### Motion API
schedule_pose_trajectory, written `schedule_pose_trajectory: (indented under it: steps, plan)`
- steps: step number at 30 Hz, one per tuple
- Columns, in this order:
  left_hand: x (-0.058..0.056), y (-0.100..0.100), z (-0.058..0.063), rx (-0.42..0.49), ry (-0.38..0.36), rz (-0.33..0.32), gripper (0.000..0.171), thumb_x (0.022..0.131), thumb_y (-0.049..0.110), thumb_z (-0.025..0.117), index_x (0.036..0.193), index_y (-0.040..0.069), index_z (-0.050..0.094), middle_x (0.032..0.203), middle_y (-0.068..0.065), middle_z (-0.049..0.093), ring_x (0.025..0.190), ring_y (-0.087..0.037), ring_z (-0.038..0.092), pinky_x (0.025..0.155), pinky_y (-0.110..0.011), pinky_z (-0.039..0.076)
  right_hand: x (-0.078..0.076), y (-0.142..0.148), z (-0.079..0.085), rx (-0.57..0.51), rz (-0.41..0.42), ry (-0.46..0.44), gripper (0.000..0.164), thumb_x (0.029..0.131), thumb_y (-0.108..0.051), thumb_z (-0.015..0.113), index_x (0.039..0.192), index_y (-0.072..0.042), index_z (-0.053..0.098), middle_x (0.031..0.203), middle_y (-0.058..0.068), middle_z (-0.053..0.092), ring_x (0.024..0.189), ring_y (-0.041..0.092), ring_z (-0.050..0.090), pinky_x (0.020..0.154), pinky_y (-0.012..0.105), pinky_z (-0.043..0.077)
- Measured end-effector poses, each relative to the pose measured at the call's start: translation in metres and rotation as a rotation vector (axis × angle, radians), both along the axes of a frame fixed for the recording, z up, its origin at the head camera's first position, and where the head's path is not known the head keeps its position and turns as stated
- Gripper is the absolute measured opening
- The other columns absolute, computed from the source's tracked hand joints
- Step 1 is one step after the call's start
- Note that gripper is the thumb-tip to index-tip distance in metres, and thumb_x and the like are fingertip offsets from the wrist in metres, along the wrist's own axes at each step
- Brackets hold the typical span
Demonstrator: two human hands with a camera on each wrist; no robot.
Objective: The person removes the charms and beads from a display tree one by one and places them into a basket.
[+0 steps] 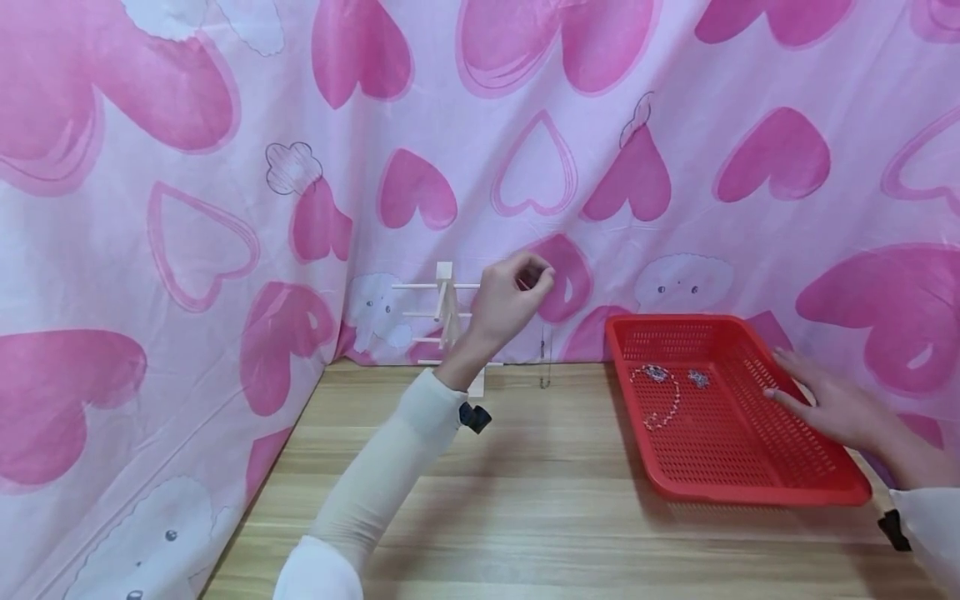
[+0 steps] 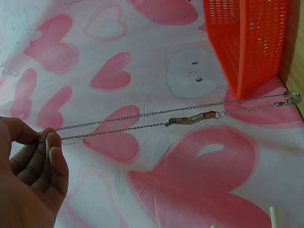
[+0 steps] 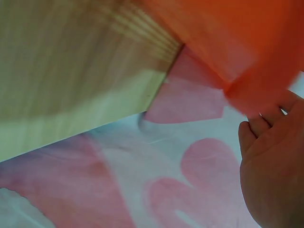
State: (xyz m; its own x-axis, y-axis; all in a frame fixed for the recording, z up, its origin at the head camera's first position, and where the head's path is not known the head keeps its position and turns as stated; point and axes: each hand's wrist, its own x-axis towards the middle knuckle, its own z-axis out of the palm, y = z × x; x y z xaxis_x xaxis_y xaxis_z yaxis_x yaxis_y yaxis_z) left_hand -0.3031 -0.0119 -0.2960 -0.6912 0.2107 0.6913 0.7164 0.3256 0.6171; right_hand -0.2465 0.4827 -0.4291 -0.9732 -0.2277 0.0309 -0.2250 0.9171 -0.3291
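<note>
My left hand (image 1: 510,296) is raised above the back of the table and pinches a thin silver chain necklace (image 2: 152,112) between thumb and fingertips. The necklace dangles as a long loop, with a row of shiny block-like beads partway along one strand. In the head view it is a faint line below the hand. At the right, my right hand (image 1: 843,408) rests at the side rim of a red plastic basket (image 1: 757,492), its fingers and thumb extended. Inside the basket lie a light-coloured beaded chain (image 1: 677,400) and a small silvery cluster (image 1: 698,379).
A pale wooden rack (image 1: 446,304) with horizontal pegs stands at the back, partly hidden behind my left forearm. Pink heart-patterned cloth (image 1: 540,167) hangs along the back and left of the wooden table (image 1: 540,500).
</note>
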Motion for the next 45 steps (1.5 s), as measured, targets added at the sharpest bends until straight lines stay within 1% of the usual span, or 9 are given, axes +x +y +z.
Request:
schedule_pose_trajectory:
  steps: [5, 11, 15, 19, 28, 33, 38, 42, 45]
  plan:
    - [-0.001, 0.011, 0.003, -0.026, -0.014, -0.017, 0.009, 0.100, 0.008, 0.068, 0.096, 0.003, 0.075, 0.084, -0.008, 0.073, 0.072, -0.014, 0.064, 0.068, -0.019, 0.056, 0.002, 0.006, -0.016, 0.007, 0.016, 0.002, 0.094, 0.106, -0.046, 0.061, 0.171, -0.007, 0.006, 0.173, 0.036, 0.005, 0.151, 0.070, 0.015, 0.095, 0.095, 0.028]
    - [-0.002, 0.022, 0.005, -0.063, 0.022, -0.022, 0.010, 0.100, 0.008, 0.067, 0.094, 0.005, 0.075, 0.082, -0.006, 0.074, 0.072, -0.012, 0.065, 0.069, -0.016, 0.056, 0.004, 0.008, -0.035, -0.029, 0.059, 0.092, 0.092, 0.107, -0.038, 0.062, 0.171, -0.007, 0.005, 0.177, 0.028, -0.002, 0.160, 0.059, -0.002, 0.101, 0.096, 0.020]
    - [-0.003, 0.028, 0.007, -0.096, 0.029, -0.013, 0.011, 0.101, 0.011, 0.068, 0.095, 0.007, 0.076, 0.085, -0.004, 0.076, 0.074, -0.010, 0.065, 0.071, -0.014, 0.055, 0.003, 0.007, -0.044, -0.021, 0.067, 0.119, 0.092, 0.106, -0.038, 0.063, 0.171, -0.004, 0.006, 0.177, 0.027, -0.003, 0.161, 0.057, -0.002, 0.103, 0.094, 0.021]
    - [-0.004, 0.036, 0.010, -0.133, 0.020, -0.010, 0.011, 0.101, 0.013, 0.067, 0.096, 0.008, 0.075, 0.086, -0.003, 0.075, 0.076, -0.009, 0.064, 0.072, -0.014, 0.053, 0.003, 0.007, -0.048, -0.001, 0.056, 0.115, 0.093, 0.105, -0.039, 0.063, 0.170, -0.003, 0.007, 0.177, 0.026, -0.003, 0.160, 0.058, 0.004, 0.098, 0.092, 0.029]
    - [-0.008, 0.056, 0.023, -0.196, 0.021, -0.024, 0.012, 0.102, 0.014, 0.067, 0.097, 0.009, 0.077, 0.085, -0.002, 0.075, 0.076, -0.009, 0.062, 0.072, -0.012, 0.050, 0.003, 0.006, -0.050, -0.004, 0.052, 0.108, 0.092, 0.106, -0.041, 0.062, 0.170, -0.001, 0.009, 0.178, 0.025, -0.004, 0.158, 0.061, 0.007, 0.098, 0.092, 0.030]
    - [-0.006, 0.070, 0.029, -0.217, -0.006, -0.045, 0.011, 0.102, 0.014, 0.066, 0.100, 0.011, 0.076, 0.087, 0.000, 0.075, 0.076, -0.007, 0.062, 0.071, -0.011, 0.050, 0.002, 0.004, -0.050, -0.001, 0.053, 0.108, 0.092, 0.106, -0.041, 0.061, 0.170, -0.001, 0.008, 0.178, 0.024, -0.006, 0.161, 0.057, 0.002, 0.100, 0.091, 0.029]
    - [-0.004, 0.084, 0.035, -0.262, -0.012, -0.071, 0.011, 0.104, 0.015, 0.064, 0.101, 0.012, 0.075, 0.088, 0.001, 0.075, 0.078, -0.005, 0.062, 0.071, -0.010, 0.050, 0.002, 0.003, -0.050, 0.002, 0.051, 0.110, 0.093, 0.107, -0.042, 0.060, 0.170, -0.002, 0.006, 0.178, 0.025, -0.006, 0.163, 0.051, -0.008, 0.112, 0.091, 0.013]
    - [-0.002, 0.095, 0.039, -0.295, -0.013, -0.093, 0.012, 0.105, 0.016, 0.064, 0.102, 0.013, 0.074, 0.089, 0.003, 0.074, 0.078, -0.003, 0.061, 0.071, -0.009, 0.049, 0.002, 0.003, -0.052, 0.011, 0.050, 0.119, 0.092, 0.107, -0.043, 0.059, 0.170, -0.002, 0.007, 0.178, 0.026, -0.005, 0.163, 0.052, -0.009, 0.120, 0.085, 0.002]
    - [0.000, 0.104, 0.041, -0.304, 0.019, -0.110, 0.013, 0.104, 0.015, 0.064, 0.102, 0.011, 0.076, 0.089, 0.002, 0.074, 0.077, -0.003, 0.061, 0.071, -0.008, 0.048, 0.004, 0.004, -0.052, 0.027, 0.046, 0.118, 0.092, 0.107, -0.044, 0.058, 0.170, -0.002, 0.006, 0.178, 0.026, -0.005, 0.162, 0.052, -0.009, 0.124, 0.080, -0.005]
